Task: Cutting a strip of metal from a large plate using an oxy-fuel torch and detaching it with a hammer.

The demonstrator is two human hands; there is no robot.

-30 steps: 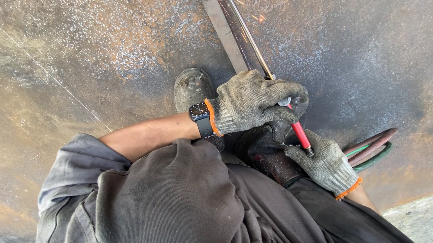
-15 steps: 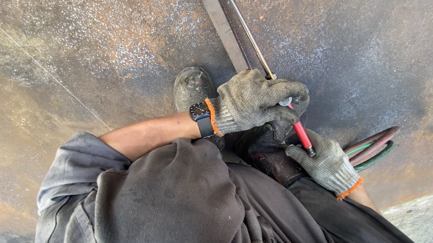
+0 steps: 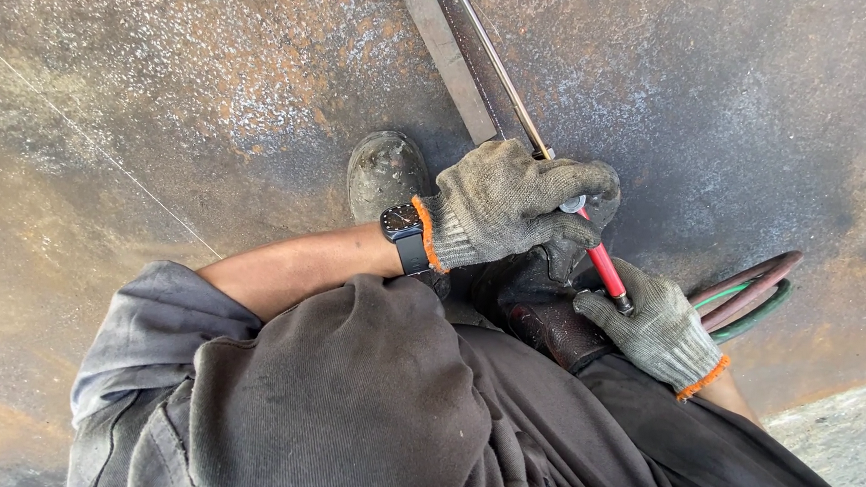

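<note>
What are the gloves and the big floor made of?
The gloves on the left hand and right hand look like knitted grey fabric with orange cuffs: ribbed weave shows. The floor seems steel plate: rust patches, dull sheen.

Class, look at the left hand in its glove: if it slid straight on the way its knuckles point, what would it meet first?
Probably the right hand, close beside the left hand on the same red-handled tool; depth is unclear, so it might pass above onto the rusty steel plate.

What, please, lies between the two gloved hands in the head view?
A short red-sleeved stretch of the torch tube bridges them: the left hand grips its upper part, the right hand its lower end.
</note>
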